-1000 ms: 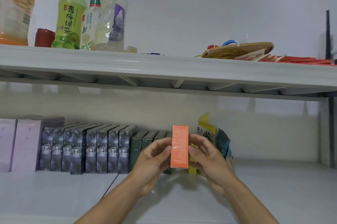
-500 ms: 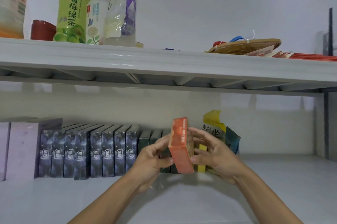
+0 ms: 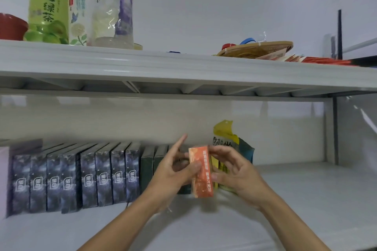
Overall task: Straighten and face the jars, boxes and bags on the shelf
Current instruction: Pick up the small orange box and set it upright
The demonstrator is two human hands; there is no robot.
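An orange box [image 3: 202, 173] stands almost upright, its narrow printed side toward me, at the right end of a row of boxes on the lower shelf [image 3: 306, 199]. My left hand [image 3: 173, 171] pinches its left edge with the thumb, the forefinger pointing up. My right hand [image 3: 234, 171] holds its right side with curled fingers. To the left stand dark green boxes [image 3: 149, 167] and several dark blue boxes [image 3: 81, 179]. A yellow and blue bag [image 3: 230, 140] leans behind my right hand, partly hidden.
The upper shelf [image 3: 183, 71] carries a green tea bottle [image 3: 49, 3], two clearer bottles [image 3: 112, 10], a red cup [image 3: 12, 26], a woven tray [image 3: 257, 48] and red packets [image 3: 322, 60]. A pale box [image 3: 3, 179] is at the far left below.
The orange box has turned from its broad face to its narrow side and moved back toward the row. My left forefinger has lifted off it. The camera has moved closer.
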